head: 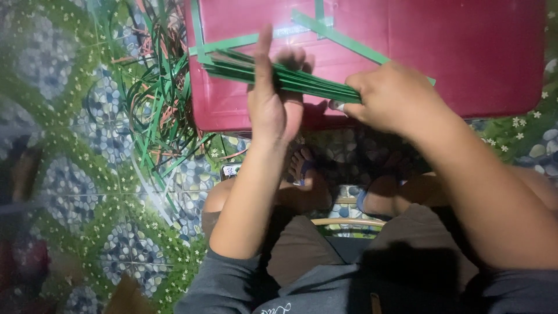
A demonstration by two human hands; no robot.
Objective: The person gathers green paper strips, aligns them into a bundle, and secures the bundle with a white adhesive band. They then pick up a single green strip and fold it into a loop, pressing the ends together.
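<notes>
Two hands work over a red table (465, 64), the biggest thing in view, which stands on a floor mat (75, 174) patterned with stones and small flowers. Beside the table's left edge lies a loose pile of green scraps (157, 110), tangled and curling. On the tabletop a few single green strips (349, 40) lie crossed. The bundle of green strips (261, 72) is held just above the table's near edge, running level from left to right. It looks light, thin and springy, and the smooth strips would likely slide apart unless pinched firmly at one end. The right hand (392, 96) is clenched around the bundle's right end. The left hand (273, 104) stands flat and upright with fingers spread, its palm against the bundle's middle, not closed on it. Below, the person's knees and bare feet show.
</notes>
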